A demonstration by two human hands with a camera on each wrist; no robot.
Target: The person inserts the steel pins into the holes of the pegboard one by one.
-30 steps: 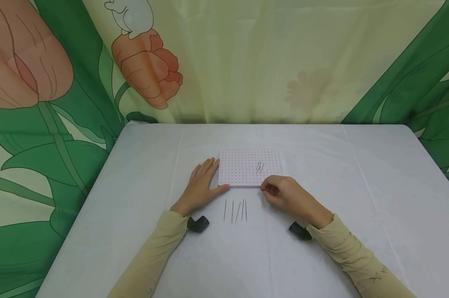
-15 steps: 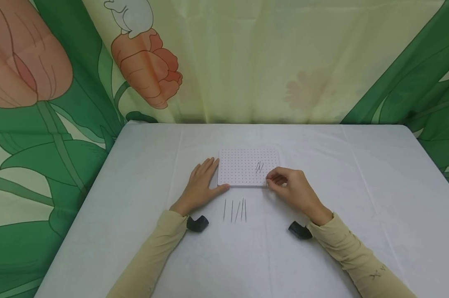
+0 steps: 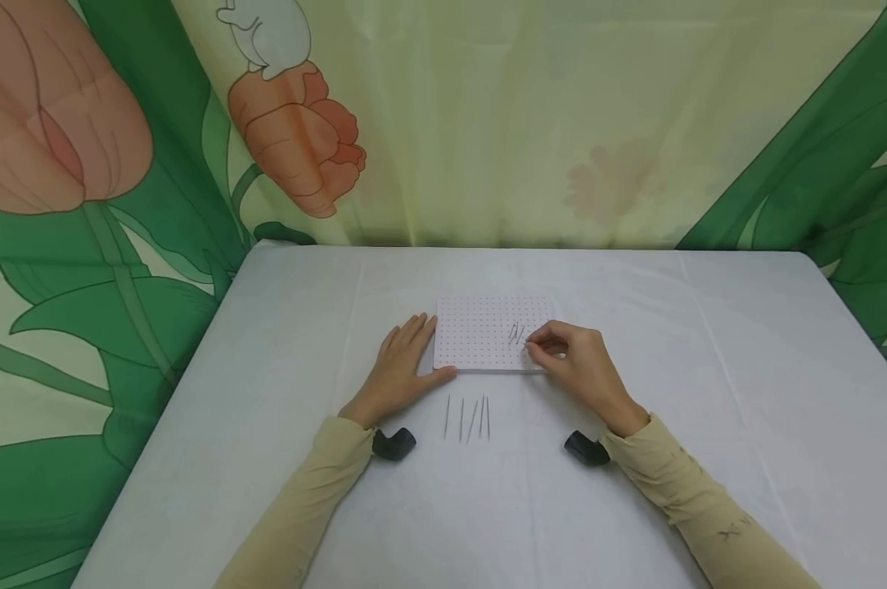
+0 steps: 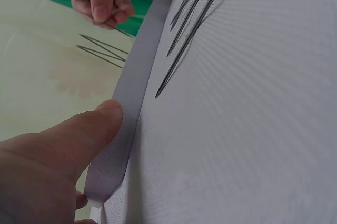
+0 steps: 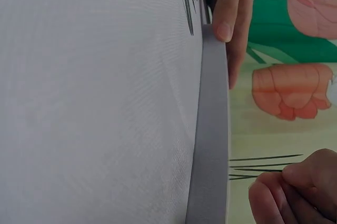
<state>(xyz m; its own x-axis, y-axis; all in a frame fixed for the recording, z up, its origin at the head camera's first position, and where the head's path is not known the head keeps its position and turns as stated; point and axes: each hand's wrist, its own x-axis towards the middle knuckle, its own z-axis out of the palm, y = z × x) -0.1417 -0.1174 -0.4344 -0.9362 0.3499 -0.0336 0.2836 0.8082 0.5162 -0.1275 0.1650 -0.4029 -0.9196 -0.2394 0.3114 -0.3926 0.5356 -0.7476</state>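
Observation:
A white pegboard (image 3: 469, 327) with rows of small holes lies on the table. Several thin dark needles (image 3: 514, 332) stand up from its right half. My left hand (image 3: 398, 360) lies spread at the board's left side, its thumb (image 4: 108, 121) against the front edge. Over the right part of the board, my right hand (image 3: 578, 360) pinches a needle (image 4: 122, 32) between thumb and fingertips. In the right wrist view this needle points at the board, close beside the standing ones. More needles (image 3: 461, 420) lie side by side on the cloth in front of the board.
White cloth (image 3: 679, 368) covers the table. A patterned curtain (image 3: 488, 123) hangs behind its far edge. A black device sits at the left wrist (image 3: 394, 444) and another at the right wrist (image 3: 587, 448).
My right hand has moved from the board's front edge up and slightly right, over the board beside the standing needles, still pinching a needle. My left hand stays at the board's left side.

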